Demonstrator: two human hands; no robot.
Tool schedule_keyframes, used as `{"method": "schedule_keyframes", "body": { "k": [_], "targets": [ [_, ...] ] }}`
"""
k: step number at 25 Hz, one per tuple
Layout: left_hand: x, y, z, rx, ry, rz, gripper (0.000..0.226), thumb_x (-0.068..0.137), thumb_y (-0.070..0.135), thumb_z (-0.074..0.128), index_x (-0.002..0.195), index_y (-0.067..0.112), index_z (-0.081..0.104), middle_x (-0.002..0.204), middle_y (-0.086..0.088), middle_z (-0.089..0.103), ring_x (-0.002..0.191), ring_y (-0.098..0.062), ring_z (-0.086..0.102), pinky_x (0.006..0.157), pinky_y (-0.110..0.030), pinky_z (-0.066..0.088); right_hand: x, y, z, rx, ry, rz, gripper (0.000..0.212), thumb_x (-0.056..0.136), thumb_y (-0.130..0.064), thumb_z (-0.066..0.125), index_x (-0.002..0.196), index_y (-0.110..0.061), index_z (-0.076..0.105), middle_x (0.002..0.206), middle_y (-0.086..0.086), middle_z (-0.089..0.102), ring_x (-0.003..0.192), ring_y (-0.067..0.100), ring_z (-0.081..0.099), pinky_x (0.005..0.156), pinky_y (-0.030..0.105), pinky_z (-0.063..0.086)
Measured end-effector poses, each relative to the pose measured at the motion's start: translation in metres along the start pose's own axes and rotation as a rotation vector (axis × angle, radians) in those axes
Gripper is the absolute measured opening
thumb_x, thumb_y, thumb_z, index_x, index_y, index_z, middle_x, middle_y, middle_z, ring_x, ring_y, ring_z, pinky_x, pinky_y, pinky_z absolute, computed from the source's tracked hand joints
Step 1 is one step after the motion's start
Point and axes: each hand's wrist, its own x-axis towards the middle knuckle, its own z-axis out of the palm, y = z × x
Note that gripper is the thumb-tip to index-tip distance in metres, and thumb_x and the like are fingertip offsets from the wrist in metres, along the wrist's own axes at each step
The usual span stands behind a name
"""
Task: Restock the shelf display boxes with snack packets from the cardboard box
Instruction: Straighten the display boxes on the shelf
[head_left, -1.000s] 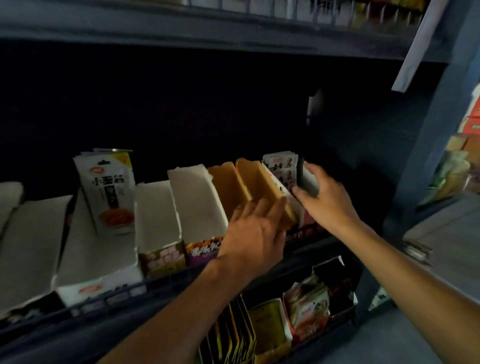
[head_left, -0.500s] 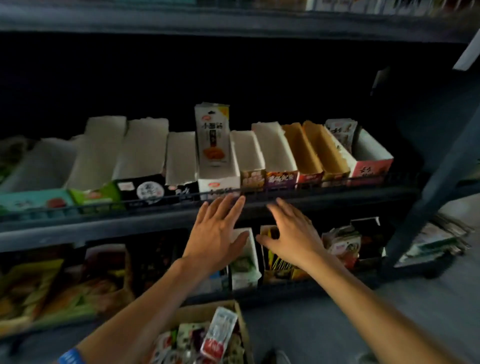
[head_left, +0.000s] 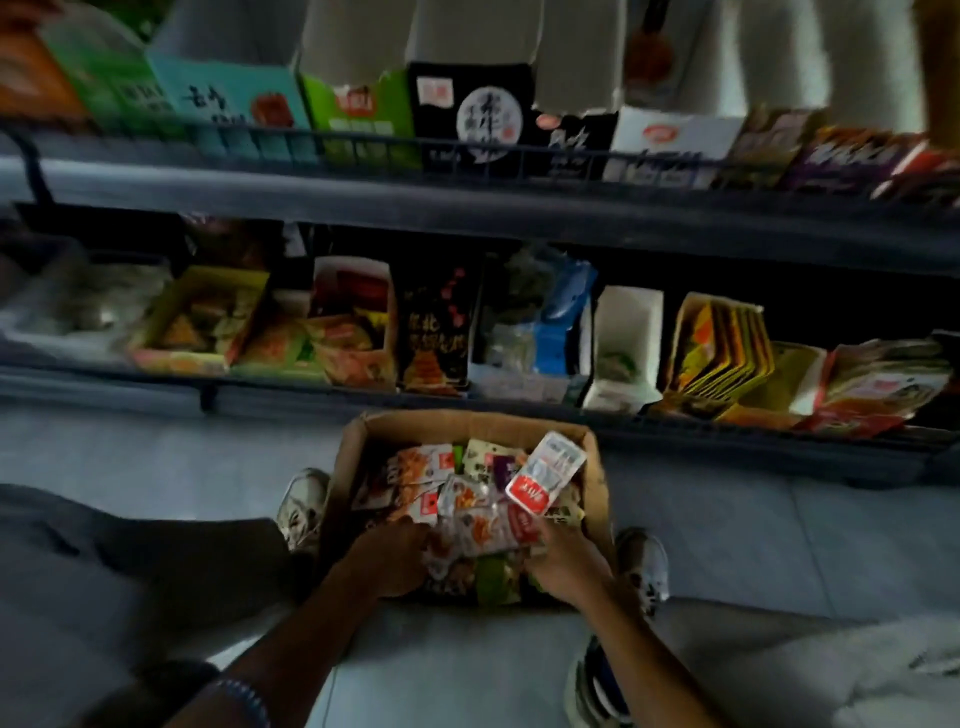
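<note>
cardboard box (head_left: 597, 467): just one, open, on the floor (head_left: 779, 545) right in front of the bottom shelf
snack packets (head_left: 467, 514): a loose heap in the box, too jumbled to count
left hand (head_left: 392, 564): down in the heap, fingers curled into packets
right hand (head_left: 563, 564): fingers in the heap too, can't tell if it's gripping any
shelves (head_left: 467, 208): two in view, both lined with display boxes (head_left: 467, 111), too blurry to count
shoes (head_left: 301, 506): two, one either side of the box

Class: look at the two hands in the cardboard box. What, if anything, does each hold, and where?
Both the left hand and right hand are among the snack packets in the cardboard box; any hold cannot be told.
</note>
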Motion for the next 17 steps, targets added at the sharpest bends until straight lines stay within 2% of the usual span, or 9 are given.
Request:
{"method": "schedule_keyframes", "body": {
  "k": [2,4,6,8,11,14,15,16,17],
  "targets": [
    [0.004,0.002,-0.007,-0.002,0.075,-0.015,0.079,0.076,0.072,0.041,0.139,0.024,0.050,0.143,-0.005,0.051,0.132,-0.028,0.048,0.108,-0.039,0.041,0.011,-0.005,0.008,-0.014,0.059,-0.010,0.061,0.090,-0.044,0.058,0.145,-0.034,0.034,0.149,-0.002,0.046,0.133,0.024,0.048,0.103,0.041,0.046],
    [0.012,0.000,-0.011,-0.052,0.184,-0.081,0.085,0.077,0.075,0.042,0.145,0.023,0.040,0.149,-0.007,0.042,0.136,-0.032,0.041,0.109,-0.044,0.039,0.028,-0.007,0.017,-0.141,0.131,-0.079,0.071,0.091,-0.032,0.061,0.151,-0.032,0.023,0.158,-0.003,0.027,0.142,0.025,0.036,0.105,0.044,0.043],
    [0.019,0.001,-0.008,-0.109,0.164,-0.116,0.103,0.071,0.090,0.041,0.152,0.027,0.028,0.158,-0.008,0.026,0.142,-0.037,0.029,0.113,-0.050,0.034,0.039,-0.009,0.031,-0.334,0.097,-0.164,0.087,0.088,-0.018,0.062,0.154,-0.035,0.007,0.163,-0.005,0.006,0.150,0.026,0.013,0.113,0.050,0.034],
    [0.027,-0.004,0.004,-0.101,0.135,-0.099,0.118,0.059,0.101,0.028,0.153,0.028,0.025,0.161,-0.009,0.021,0.144,-0.038,0.025,0.113,-0.052,0.033,0.050,-0.012,0.049,-0.363,0.095,-0.152,0.094,0.085,-0.013,0.063,0.155,-0.035,0.004,0.163,-0.004,0.008,0.150,0.026,0.007,0.117,0.051,0.027],
    [0.028,-0.013,0.008,-0.153,0.205,-0.084,0.093,0.067,0.088,0.048,0.142,0.033,0.043,0.149,0.000,0.042,0.134,-0.030,0.041,0.107,-0.048,0.043,0.064,-0.019,0.059,-0.297,0.242,-0.123,0.079,0.083,-0.026,0.069,0.150,-0.031,0.027,0.150,-0.001,0.038,0.138,0.025,0.031,0.109,0.041,0.036],
    [0.036,-0.023,-0.021,-0.465,0.251,-0.049,0.053,0.081,0.065,0.065,0.122,0.032,0.060,0.127,0.011,0.062,0.117,-0.007,0.057,0.101,-0.038,0.050,0.068,-0.020,0.058,-0.293,0.284,-0.127,0.075,0.082,-0.033,0.070,0.147,-0.030,0.033,0.145,-0.001,0.042,0.134,0.025,0.035,0.104,0.037,0.039],
    [0.042,-0.027,-0.032,-0.524,0.265,-0.051,0.043,0.085,0.053,0.068,0.121,0.030,0.060,0.125,0.011,0.063,0.115,-0.007,0.059,0.101,-0.037,0.049,0.067,-0.020,0.059,-0.302,0.274,-0.123,0.076,0.083,-0.033,0.070,0.148,-0.031,0.031,0.146,-0.001,0.040,0.135,0.025,0.035,0.103,0.037,0.040],
    [0.050,-0.031,-0.042,-0.478,0.277,-0.064,0.042,0.087,0.040,0.069,0.125,0.028,0.057,0.129,0.006,0.060,0.119,-0.014,0.057,0.102,-0.038,0.047,0.065,-0.020,0.059,-0.314,0.278,-0.115,0.077,0.083,-0.033,0.070,0.149,-0.031,0.030,0.147,-0.001,0.041,0.135,0.025,0.037,0.101,0.037,0.042],
    [0.058,-0.034,-0.048,-0.399,0.241,-0.078,0.051,0.086,0.029,0.068,0.133,0.027,0.051,0.137,0.000,0.053,0.126,-0.024,0.052,0.105,-0.040,0.044,0.062,-0.019,0.061,-0.314,0.298,-0.100,0.078,0.083,-0.035,0.072,0.149,-0.029,0.032,0.146,0.001,0.045,0.133,0.025,0.043,0.097,0.037,0.047]
  ]
}}
